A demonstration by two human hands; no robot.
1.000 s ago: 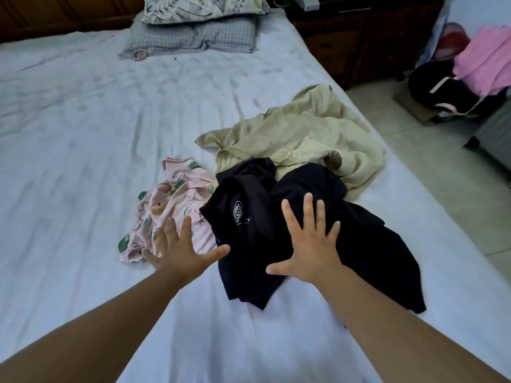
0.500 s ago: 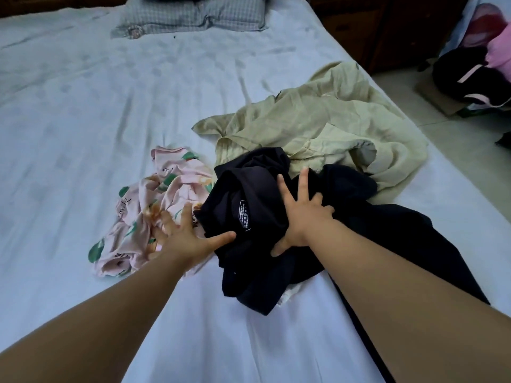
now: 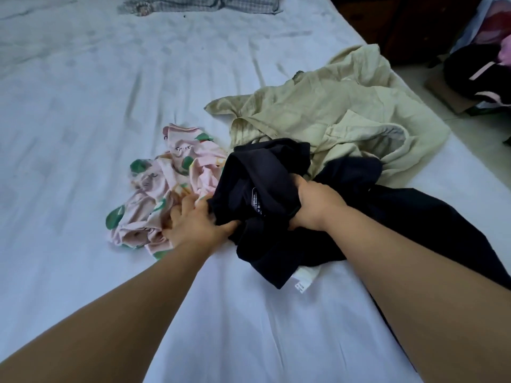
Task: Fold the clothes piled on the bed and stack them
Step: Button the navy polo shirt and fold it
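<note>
A crumpled black garment (image 3: pixel 265 175) with a small white label lies in the middle of the white bed (image 3: pixel 83 120). My right hand (image 3: pixel 315 203) grips a bunch of its fabric, fingers curled into the cloth. My left hand (image 3: pixel 193 225) grips the garment's left edge, thumb pressed into the black fabric and fingers down among the folds of the pink patterned garment (image 3: pixel 166 194) beside it. A beige garment (image 3: pixel 331 111) lies rumpled behind the black one, partly under it.
A checked pillow (image 3: pixel 199 2) lies at the head of the bed. The bed's right edge runs close to the clothes, with tiled floor (image 3: pixel 475 150) beyond. A dark wooden cabinet (image 3: pixel 409 26) and a black bag (image 3: pixel 475 70) stand at the upper right.
Both hands were spread flat over the clothes a second ago; now their fingers have closed on the black garment, bunching it. The view has moved closer to the pile.
</note>
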